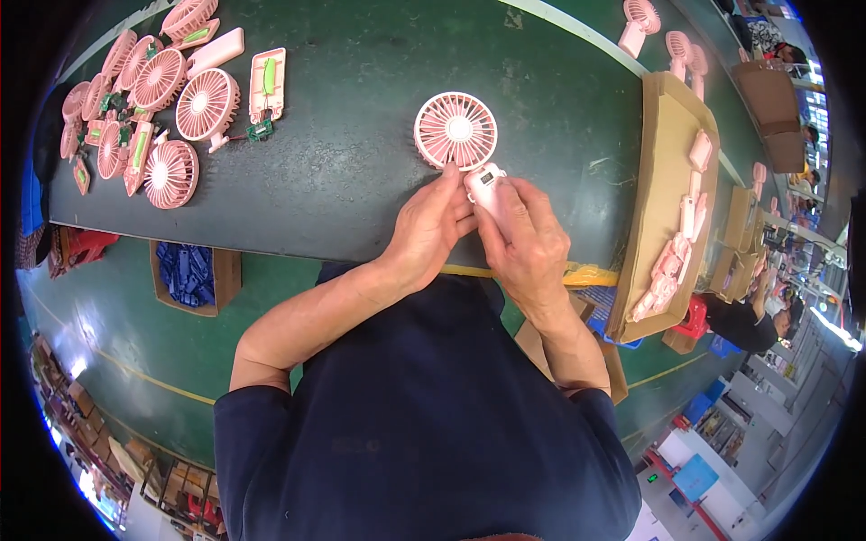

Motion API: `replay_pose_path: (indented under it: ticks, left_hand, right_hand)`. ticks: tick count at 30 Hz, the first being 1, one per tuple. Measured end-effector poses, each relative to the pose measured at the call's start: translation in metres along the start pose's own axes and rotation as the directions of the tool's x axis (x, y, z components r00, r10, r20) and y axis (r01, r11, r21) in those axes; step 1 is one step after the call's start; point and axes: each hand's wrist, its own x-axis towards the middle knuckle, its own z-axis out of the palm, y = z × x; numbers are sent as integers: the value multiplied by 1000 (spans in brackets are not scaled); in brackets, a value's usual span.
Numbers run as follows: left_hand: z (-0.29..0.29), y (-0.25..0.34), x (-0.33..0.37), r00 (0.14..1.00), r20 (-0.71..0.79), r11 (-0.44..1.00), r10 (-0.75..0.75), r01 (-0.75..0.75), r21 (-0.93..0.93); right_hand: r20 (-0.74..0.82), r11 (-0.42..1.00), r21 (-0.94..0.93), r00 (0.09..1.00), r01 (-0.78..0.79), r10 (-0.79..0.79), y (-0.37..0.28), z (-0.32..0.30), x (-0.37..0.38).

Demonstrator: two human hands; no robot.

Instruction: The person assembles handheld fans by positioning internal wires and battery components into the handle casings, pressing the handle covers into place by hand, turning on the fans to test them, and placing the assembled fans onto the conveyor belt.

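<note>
Near the table's front edge, a pink handheld fan has its round caged head pointing away from me. Its pale pink handle, with a small dark window near the top, sits between my hands. My right hand is closed around the handle, thumb and fingers along its sides. From the other side, my left hand has its thumb at the base of the fan head and its bent fingers against the handle. The lower end of the handle is hidden by my right hand.
At the far left lies a pile of pink fan heads with green circuit boards and open handle shells. A cardboard box of pink parts stands on the right. Below the table's edge is a box of blue parts. Other people sit farther right.
</note>
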Motion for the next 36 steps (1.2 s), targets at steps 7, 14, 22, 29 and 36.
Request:
replay_pose_path:
  ticks: [7,14,22,29,36]
  left_hand:
    - [-4,-5,2,1000,-11,998,15,-15,60]
    - [-2,-7,2,990,-59,976,125,-112,188]
    - [-11,-4,4,994,23,959,106,-108,263]
    - [-14,-2,5,995,26,939,92,-96,331]
    - [-17,-5,5,982,93,869,163,-188,458]
  right_hand:
    - [10,982,-171,997,83,-83,-6,12,-5]
    - [-27,996,74,998,-49,51,-11,-3,-4]
    - [559,347,592,680,-728,473,3,-7,-4]
    - [364,646,513,825,-565,433,8,7,-14]
    - [266,792,347,863,-501,429,9,7,-1]
